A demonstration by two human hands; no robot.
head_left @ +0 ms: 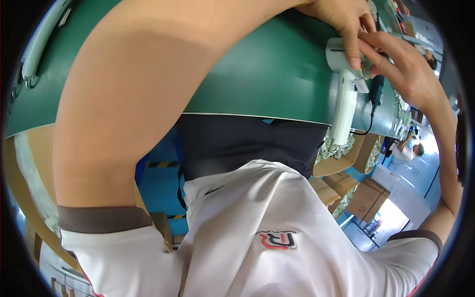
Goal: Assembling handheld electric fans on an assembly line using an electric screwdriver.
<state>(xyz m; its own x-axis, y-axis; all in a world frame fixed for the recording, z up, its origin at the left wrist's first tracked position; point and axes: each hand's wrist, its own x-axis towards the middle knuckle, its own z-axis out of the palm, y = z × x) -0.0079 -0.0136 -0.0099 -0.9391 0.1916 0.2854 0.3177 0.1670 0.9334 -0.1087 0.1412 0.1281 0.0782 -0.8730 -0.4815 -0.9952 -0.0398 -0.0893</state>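
Observation:
A white device with a round head and a long straight handle (344, 106), like a small hair dryer or hand-held fan, lies at the right of the green table. Its handle reaches past the near edge. My left hand (344, 22) is closed on the head, thumb pressed along it and other fingers curled behind. From the right, my right hand (403, 67) meets it there, fingers bent and drawn together at the head's right end. What those fingertips pinch is hidden. A small white tag (361, 86) sticks out beside the handle.
A dark corded tool (377, 90) is just right of the device. Another white handle-shaped piece with a metal loop (42, 42) lies at the table's far left. Cardboard boxes (367, 199) with bagged parts stand below right. Another person (408, 151) is in the right background.

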